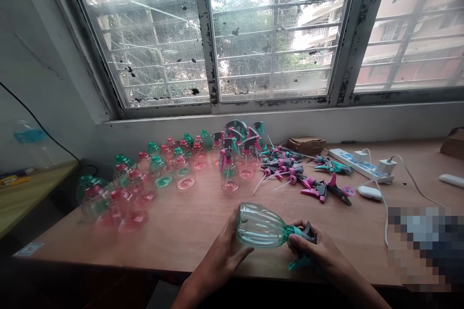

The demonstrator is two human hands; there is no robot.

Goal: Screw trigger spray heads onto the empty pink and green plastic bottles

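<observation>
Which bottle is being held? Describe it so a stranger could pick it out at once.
Go to the near edge of the wooden table under the window, in front of the upright bottles. The green-tinted bottle lies sideways there between the left hand and right hand. It alone is tipped over, a grey trigger head at its neck.

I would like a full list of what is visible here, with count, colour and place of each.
held bottle: one, clear green, sideways at table front
spray head: one, grey and green, at its neck
plain bottles: many, pink or green, table left
finished bottles: several, with spray heads, centre back
loose spray heads: a pile, pink, green, grey, centre right
power strip: one, white, right back
cardboard box: one, brown, by the wall
table: one, brown wood
left hand: on the held bottle's body
right hand: gripping the spray head
</observation>
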